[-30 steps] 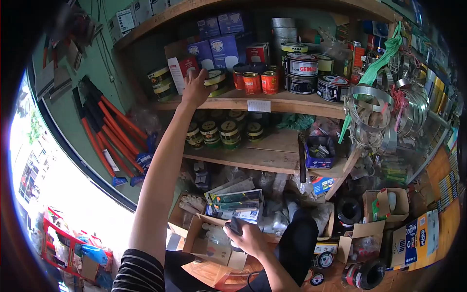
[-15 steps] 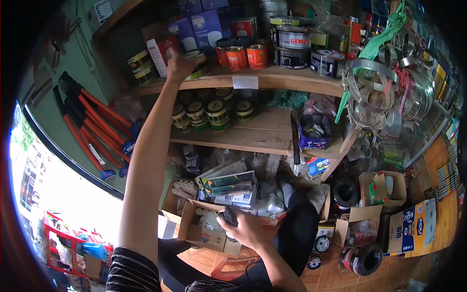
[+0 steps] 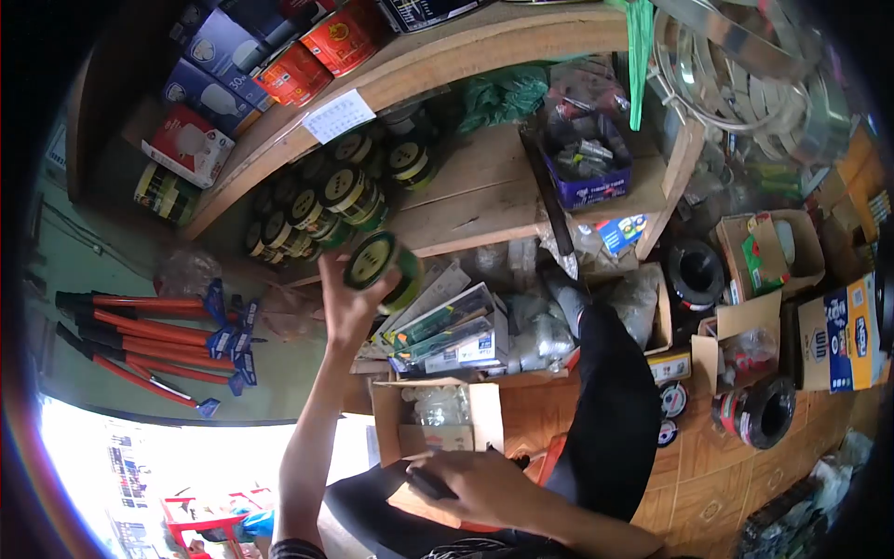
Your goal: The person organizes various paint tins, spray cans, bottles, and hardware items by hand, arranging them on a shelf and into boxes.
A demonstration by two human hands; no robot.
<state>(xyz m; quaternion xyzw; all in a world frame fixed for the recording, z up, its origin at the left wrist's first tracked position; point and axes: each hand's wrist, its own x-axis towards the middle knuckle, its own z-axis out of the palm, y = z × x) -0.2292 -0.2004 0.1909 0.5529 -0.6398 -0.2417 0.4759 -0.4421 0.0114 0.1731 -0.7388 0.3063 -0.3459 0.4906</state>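
Note:
My left hand [image 3: 346, 303] grips a green and black can [image 3: 386, 265] with a dark lid, holding it tilted in front of the lower shelf. Similar lidded cans [image 3: 352, 191] stand in rows on that shelf, just behind it. Low over my lap, my right hand [image 3: 498, 486] is closed on a small black object [image 3: 431, 482], whose kind I cannot make out. An open cardboard box [image 3: 484, 415] holding clear plastic-looking pieces lies just beyond that hand.
Orange cans [image 3: 340, 39] and a red box [image 3: 189, 140] stand on the upper shelf [image 3: 521, 42]. A purple box [image 3: 596, 191] sits on the lower shelf. Orange-handled tools [image 3: 154, 335] hang at left. Metal hoops [image 3: 736, 84] hang at right; black coils [image 3: 768, 415] lie on the floor.
My left hand has come down from the upper shelf with the can in its grip. The view has tilted and shifted downward. My right hand still holds the black object low over my lap.

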